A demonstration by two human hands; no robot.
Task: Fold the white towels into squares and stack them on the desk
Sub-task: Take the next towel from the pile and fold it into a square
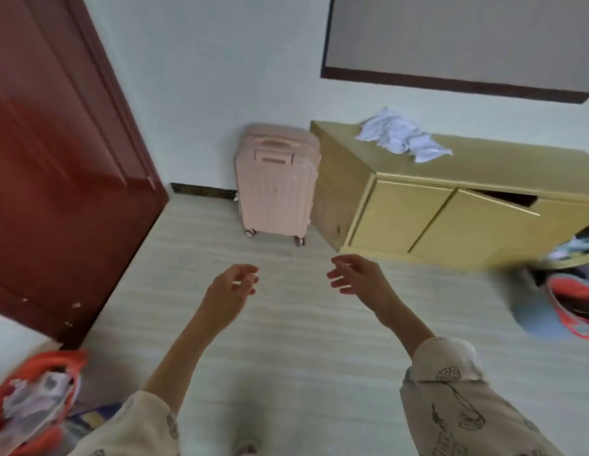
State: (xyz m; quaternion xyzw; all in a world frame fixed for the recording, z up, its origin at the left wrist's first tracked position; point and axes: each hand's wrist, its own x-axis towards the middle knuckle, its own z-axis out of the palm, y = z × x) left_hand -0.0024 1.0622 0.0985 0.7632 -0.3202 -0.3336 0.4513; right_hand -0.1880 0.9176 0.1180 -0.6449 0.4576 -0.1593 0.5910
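While our left hand (235, 287) and right hand (354, 274) hang loose and empty, the crumpled towels (401, 136) on the tabletop (503, 159) look light and limp; we'd pinch corners.

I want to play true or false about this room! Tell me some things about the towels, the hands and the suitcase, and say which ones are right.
1. The white towels lie crumpled on top of the yellow desk. True.
2. The left hand holds a towel. False: it holds nothing, fingers loosely curled.
3. The right hand is also empty. True.
4. The pink suitcase lies flat on the floor. False: it stands upright beside the desk, against the wall.
5. The towels are already folded into a neat stack. False: they are a rumpled heap.
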